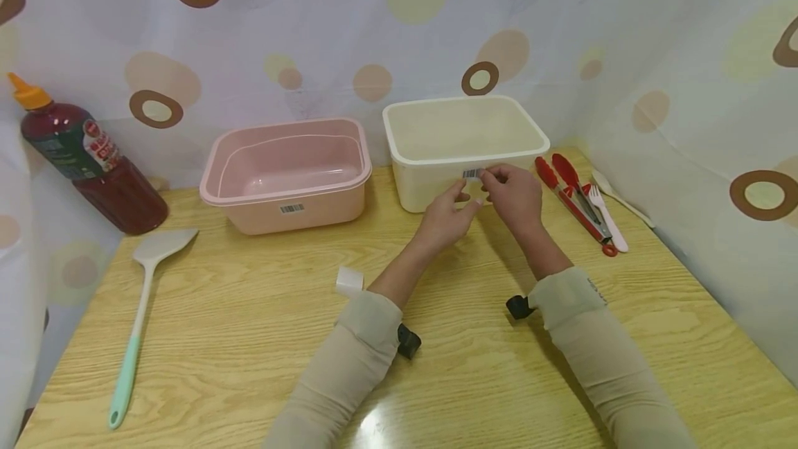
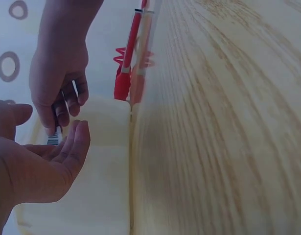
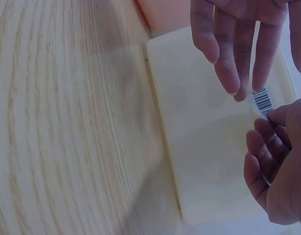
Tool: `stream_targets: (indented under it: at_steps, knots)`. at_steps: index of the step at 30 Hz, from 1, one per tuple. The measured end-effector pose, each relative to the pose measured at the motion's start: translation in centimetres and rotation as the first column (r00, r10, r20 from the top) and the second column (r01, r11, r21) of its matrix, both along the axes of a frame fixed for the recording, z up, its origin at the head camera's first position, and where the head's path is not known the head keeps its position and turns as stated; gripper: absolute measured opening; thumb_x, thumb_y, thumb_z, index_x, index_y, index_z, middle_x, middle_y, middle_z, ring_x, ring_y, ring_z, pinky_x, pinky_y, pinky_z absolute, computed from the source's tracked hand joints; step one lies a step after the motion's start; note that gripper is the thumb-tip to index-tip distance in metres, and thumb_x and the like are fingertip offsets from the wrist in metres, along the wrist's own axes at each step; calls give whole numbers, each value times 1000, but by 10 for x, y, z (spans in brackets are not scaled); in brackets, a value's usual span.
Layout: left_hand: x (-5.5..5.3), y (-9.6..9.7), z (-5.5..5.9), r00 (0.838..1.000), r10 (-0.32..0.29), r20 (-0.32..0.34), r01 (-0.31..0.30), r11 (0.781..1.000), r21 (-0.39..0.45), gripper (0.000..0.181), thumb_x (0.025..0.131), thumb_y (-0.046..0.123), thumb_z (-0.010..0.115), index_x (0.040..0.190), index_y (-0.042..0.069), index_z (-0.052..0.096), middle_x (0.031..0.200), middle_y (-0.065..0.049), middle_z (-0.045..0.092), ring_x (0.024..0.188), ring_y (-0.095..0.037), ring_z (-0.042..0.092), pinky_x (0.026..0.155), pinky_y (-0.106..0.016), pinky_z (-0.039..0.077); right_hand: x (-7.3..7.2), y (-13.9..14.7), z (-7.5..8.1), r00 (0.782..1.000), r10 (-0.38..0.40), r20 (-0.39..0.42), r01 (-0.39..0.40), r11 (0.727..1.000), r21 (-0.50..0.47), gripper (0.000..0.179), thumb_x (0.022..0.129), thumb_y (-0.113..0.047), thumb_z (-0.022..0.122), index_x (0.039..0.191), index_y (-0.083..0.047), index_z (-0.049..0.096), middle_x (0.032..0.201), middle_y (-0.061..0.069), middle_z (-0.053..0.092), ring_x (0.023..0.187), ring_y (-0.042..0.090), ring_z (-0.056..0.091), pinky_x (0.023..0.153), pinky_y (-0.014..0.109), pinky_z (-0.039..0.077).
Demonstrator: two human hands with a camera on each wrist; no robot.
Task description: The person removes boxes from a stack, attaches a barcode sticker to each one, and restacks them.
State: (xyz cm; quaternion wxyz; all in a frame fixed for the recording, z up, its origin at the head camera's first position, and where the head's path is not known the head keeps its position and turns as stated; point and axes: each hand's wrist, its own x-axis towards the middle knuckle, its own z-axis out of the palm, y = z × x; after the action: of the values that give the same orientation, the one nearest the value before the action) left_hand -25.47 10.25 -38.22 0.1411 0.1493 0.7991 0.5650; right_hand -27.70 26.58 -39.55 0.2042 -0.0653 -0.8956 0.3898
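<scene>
A cream plastic bin (image 1: 408, 186) stands at the back, right of centre. On its front wall, just under the rim, is a small barcode sticker (image 3: 262, 103). My right hand (image 1: 514, 196) pinches one end of this sticker between thumb and forefinger, its other fingers loosely bent. Close by on the other side, my left hand (image 1: 445, 217) has its fingers extended, the tips near or touching the sticker's other end. Whether the sticker lies fully flat on the wall I cannot tell.
Left of the cream bin stands a pink bin (image 1: 299, 217) with its own barcode sticker (image 1: 291, 208). A sauce bottle (image 1: 93, 158) and a spatula (image 1: 143, 303) are far left. Tongs (image 1: 576, 203), a fork (image 1: 607, 220) and a spoon (image 1: 623, 199) lie right. A white paper piece (image 1: 350, 280) lies mid-table.
</scene>
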Motion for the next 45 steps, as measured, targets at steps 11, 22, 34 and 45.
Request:
stream_targets:
  at_steps: [11, 22, 34, 45]
  knots:
    - [-9, 5, 4, 999, -32, -29, 32, 999, -15, 65, 105, 37, 54, 162, 25, 27, 144, -10, 58, 120, -27, 64, 93, -42, 56, -2, 0, 2, 1000, 1, -18, 0, 998, 55, 37, 99, -39, 62, 97, -7, 79, 89, 12, 78, 59, -1, 60, 54, 22, 45]
    - [-10, 5, 12, 999, -31, -28, 31, 999, -12, 66, 105, 38, 54, 162, 25, 25, 144, -9, 58, 112, -22, 68, 90, -39, 56, -1, -1, 10, 999, -35, 9, 33, 980, 194, 39, 101, -43, 58, 103, -11, 80, 92, 10, 79, 66, 21, 59, 53, 30, 39]
    - [-12, 8, 12, 999, -26, -33, 25, 999, -27, 65, 105, 38, 55, 162, 25, 27, 143, -8, 59, 103, -20, 70, 75, -30, 52, -1, -2, 12, 992, -109, 64, 83, 945, 317, 40, 100, -47, 56, 107, -15, 79, 79, 10, 74, 62, 24, 55, 45, 31, 35]
    - [-13, 9, 12, 999, -18, -45, 17, 999, -28, 62, 105, 37, 54, 161, 24, 31, 141, -9, 61, 95, -18, 68, 72, -31, 51, 3, 2, 16, 986, -113, 124, 64, 937, 343, 56, 101, -56, 49, 78, -14, 78, 63, 5, 66, 54, 23, 53, 40, 30, 33]
